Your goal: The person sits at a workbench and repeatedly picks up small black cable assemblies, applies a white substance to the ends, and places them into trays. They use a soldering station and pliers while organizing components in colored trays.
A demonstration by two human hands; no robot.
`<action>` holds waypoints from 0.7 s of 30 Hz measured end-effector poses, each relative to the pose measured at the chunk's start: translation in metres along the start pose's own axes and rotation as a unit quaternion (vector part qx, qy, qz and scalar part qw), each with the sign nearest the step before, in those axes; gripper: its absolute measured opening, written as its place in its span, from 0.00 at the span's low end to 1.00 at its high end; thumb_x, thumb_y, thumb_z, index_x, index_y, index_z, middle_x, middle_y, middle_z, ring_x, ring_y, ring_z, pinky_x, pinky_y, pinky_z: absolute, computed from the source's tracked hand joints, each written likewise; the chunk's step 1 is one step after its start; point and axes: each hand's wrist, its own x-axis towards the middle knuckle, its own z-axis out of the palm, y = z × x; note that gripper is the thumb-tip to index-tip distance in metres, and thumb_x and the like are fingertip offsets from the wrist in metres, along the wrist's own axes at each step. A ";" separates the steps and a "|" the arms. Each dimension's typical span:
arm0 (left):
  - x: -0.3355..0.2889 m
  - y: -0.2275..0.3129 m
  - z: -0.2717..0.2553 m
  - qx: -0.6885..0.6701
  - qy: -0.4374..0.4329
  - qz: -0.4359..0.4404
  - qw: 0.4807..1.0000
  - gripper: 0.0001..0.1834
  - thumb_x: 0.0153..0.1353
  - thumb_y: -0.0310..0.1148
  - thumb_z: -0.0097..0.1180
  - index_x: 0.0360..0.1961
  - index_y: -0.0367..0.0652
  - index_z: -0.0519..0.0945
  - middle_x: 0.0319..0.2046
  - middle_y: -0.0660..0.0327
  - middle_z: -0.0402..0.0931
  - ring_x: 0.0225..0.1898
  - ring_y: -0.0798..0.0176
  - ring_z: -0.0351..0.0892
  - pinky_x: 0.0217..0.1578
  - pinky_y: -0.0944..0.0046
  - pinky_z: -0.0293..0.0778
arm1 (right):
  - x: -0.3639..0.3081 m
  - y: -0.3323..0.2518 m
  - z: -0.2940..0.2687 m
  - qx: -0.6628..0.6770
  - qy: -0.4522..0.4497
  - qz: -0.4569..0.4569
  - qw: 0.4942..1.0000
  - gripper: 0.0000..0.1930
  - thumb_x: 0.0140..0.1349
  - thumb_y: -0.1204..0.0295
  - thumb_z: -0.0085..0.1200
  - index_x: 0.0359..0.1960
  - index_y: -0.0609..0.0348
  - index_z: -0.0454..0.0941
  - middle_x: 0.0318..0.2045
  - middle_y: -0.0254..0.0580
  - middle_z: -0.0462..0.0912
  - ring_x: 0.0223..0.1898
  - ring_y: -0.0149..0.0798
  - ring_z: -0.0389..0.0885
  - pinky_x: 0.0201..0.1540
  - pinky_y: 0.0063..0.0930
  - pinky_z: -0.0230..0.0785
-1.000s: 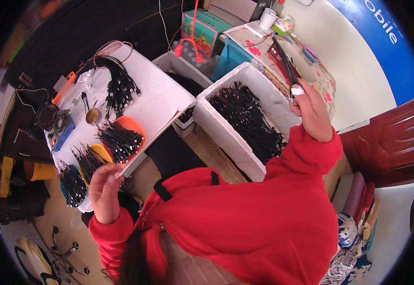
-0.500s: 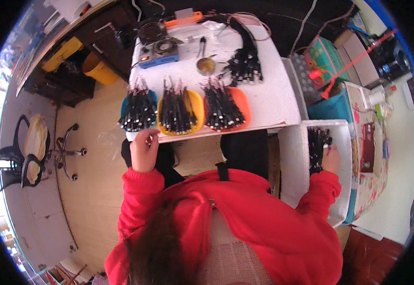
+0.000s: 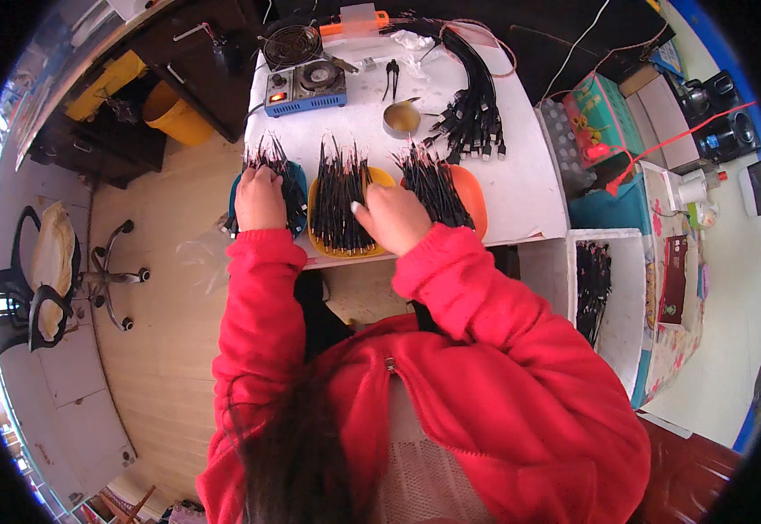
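While L hand (image 3: 260,201) is at blue tray (image 3: 298,175), apart from R hand (image 3: 395,218), both grips unclear, black cables (image 3: 337,203) in yellow tray (image 3: 383,177) lie btwn them, nearer R, w/ long axes roughly fore-aft.

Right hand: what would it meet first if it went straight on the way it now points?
Most likely the black cables in the yellow tray. The right hand is so close that it may already touch them; depth is unclear.
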 end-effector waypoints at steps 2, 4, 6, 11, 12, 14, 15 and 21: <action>-0.002 0.003 -0.012 -0.060 0.002 -0.026 0.998 0.06 0.53 0.29 0.59 0.30 0.38 0.78 0.32 0.49 0.75 0.36 0.44 0.75 0.38 0.53 0.71 | 0.008 -0.003 0.011 -0.021 -0.008 0.000 1.000 0.13 0.56 0.67 0.53 0.23 0.67 0.75 0.24 0.57 0.79 0.29 0.58 0.80 0.34 0.48 0.73; -0.005 0.010 -0.029 -0.122 0.089 0.008 0.988 0.05 0.55 0.27 0.57 0.32 0.38 0.78 0.30 0.50 0.74 0.33 0.45 0.74 0.36 0.54 0.71 | 0.011 0.001 0.016 -0.010 -0.008 0.010 1.000 0.12 0.55 0.67 0.55 0.23 0.67 0.76 0.25 0.58 0.80 0.30 0.59 0.80 0.36 0.48 0.73; -0.011 0.021 -0.046 -0.153 0.171 0.038 0.973 0.04 0.56 0.26 0.57 0.31 0.37 0.78 0.27 0.51 0.73 0.32 0.46 0.73 0.35 0.56 0.71 | 0.010 0.004 0.019 0.008 -0.020 0.033 0.999 0.13 0.55 0.67 0.56 0.23 0.67 0.76 0.25 0.58 0.80 0.31 0.59 0.80 0.37 0.48 0.73; -0.033 0.048 -0.073 -0.515 0.119 -0.064 0.846 0.04 0.66 0.25 0.48 0.37 0.34 0.73 0.28 0.58 0.76 0.24 0.69 0.72 0.25 0.72 0.67 | 0.007 0.009 0.024 0.046 -0.006 0.013 0.999 0.12 0.53 0.67 0.56 0.23 0.68 0.78 0.25 0.59 0.80 0.31 0.59 0.80 0.37 0.48 0.72; -0.041 0.051 -0.077 -0.572 0.080 -0.085 0.812 0.04 0.66 0.25 0.47 0.38 0.35 0.72 0.27 0.58 0.76 0.22 0.71 0.69 0.24 0.73 0.64 | 0.007 0.009 0.025 0.058 -0.005 0.009 0.998 0.12 0.53 0.67 0.57 0.23 0.68 0.78 0.25 0.58 0.80 0.31 0.58 0.80 0.37 0.48 0.72; -0.059 0.056 -0.081 -0.678 0.003 -0.120 0.725 0.05 0.68 0.26 0.45 0.40 0.36 0.71 0.25 0.58 0.76 0.19 0.76 0.64 0.20 0.77 0.59 | 0.008 0.013 0.025 0.084 0.021 0.017 0.996 0.11 0.51 0.67 0.58 0.23 0.66 0.80 0.23 0.55 0.80 0.28 0.54 0.80 0.35 0.43 0.73; -0.068 0.061 -0.080 -0.714 -0.016 -0.157 0.682 0.06 0.68 0.27 0.45 0.40 0.37 0.72 0.23 0.59 0.75 0.16 0.77 0.58 0.18 0.77 0.53 | 0.008 0.016 0.025 0.090 0.032 0.018 0.995 0.11 0.51 0.67 0.58 0.23 0.65 0.80 0.22 0.54 0.80 0.27 0.52 0.81 0.33 0.40 0.73; -0.103 0.078 -0.091 -0.767 -0.070 -0.191 0.609 0.07 0.69 0.30 0.46 0.38 0.39 0.75 0.22 0.62 0.73 0.15 0.76 0.57 0.16 0.77 0.52 | 0.004 0.020 0.013 0.186 0.027 0.058 0.980 0.11 0.47 0.66 0.59 0.21 0.63 0.81 0.19 0.55 0.79 0.26 0.53 0.80 0.34 0.40 0.73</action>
